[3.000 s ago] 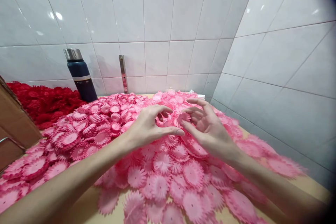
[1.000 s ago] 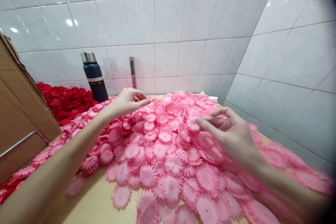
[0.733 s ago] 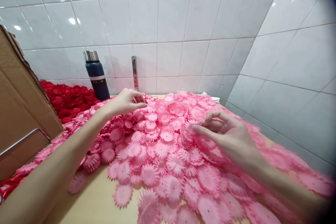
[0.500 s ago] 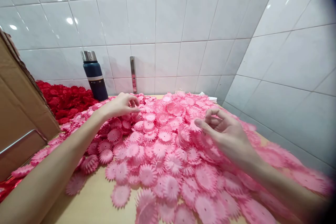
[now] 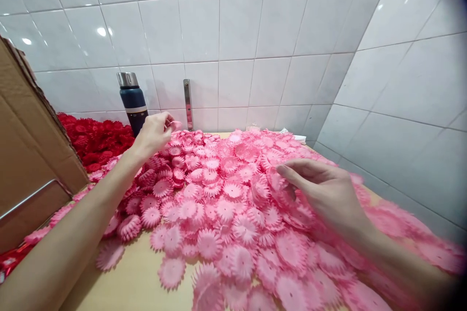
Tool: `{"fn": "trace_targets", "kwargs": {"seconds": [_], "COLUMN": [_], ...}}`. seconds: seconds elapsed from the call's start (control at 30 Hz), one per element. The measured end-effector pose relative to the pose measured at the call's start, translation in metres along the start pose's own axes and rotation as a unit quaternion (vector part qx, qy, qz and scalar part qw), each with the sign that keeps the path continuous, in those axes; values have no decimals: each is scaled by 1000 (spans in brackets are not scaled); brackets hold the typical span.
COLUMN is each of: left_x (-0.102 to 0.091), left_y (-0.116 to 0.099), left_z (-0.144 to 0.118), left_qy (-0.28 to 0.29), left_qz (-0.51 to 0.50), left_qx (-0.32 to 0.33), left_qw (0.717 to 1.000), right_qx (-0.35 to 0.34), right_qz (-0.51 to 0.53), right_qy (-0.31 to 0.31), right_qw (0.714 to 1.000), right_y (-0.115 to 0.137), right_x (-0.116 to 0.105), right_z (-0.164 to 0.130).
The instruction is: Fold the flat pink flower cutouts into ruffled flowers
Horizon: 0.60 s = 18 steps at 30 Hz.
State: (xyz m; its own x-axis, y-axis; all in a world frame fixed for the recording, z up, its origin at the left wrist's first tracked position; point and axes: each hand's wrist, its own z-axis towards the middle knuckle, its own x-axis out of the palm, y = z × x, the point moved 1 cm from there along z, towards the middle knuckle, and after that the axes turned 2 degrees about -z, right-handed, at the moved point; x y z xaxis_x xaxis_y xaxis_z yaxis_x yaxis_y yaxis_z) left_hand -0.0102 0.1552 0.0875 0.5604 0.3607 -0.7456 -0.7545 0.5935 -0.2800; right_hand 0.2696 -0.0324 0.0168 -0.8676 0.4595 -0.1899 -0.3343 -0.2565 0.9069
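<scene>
The pale wooden surface (image 5: 138,282) shows bare only along its near edge; the rest lies under a spread heap of pink, fringed, round fabric petal discs (image 5: 226,204) that runs back to the white tiled wall (image 5: 237,34) and right into the tiled corner. A brown cardboard box (image 5: 25,136) closes the left side, with red petal discs (image 5: 95,138) and a dark blue steel-capped flask (image 5: 133,102) behind. The left hand (image 5: 155,133) is raised above the heap's far left part, pinching one small pink petal disc (image 5: 175,125) at its fingertips. The right hand (image 5: 324,192) rests on the heap's right part, fingers loosely curled among discs.
</scene>
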Motion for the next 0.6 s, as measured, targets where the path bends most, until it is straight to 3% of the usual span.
{"fn": "trace_targets", "kwargs": {"seconds": [0.1,0.23,0.43,0.6], "left_x": [-5,-4,5,7], "left_y": [-5,-18,-2,7], "left_z": [-3,-7,-6,-5], "left_qy": [18,189,222,207], "left_qz": [-58,-203,-14,27], "left_qx": [-34,9,32,18], "left_qw": [998,961,974,978], "right_qx": [-3,3,-14,-16], "right_qz": [-5,-10,-17,-12], "right_qy": [3,17,26,20], "right_qw": [1000,1000,999,1000], "right_y": [-1,-4,-7,-6], "right_x": [0,2,4,5], "right_z": [0,0,1,0]}}
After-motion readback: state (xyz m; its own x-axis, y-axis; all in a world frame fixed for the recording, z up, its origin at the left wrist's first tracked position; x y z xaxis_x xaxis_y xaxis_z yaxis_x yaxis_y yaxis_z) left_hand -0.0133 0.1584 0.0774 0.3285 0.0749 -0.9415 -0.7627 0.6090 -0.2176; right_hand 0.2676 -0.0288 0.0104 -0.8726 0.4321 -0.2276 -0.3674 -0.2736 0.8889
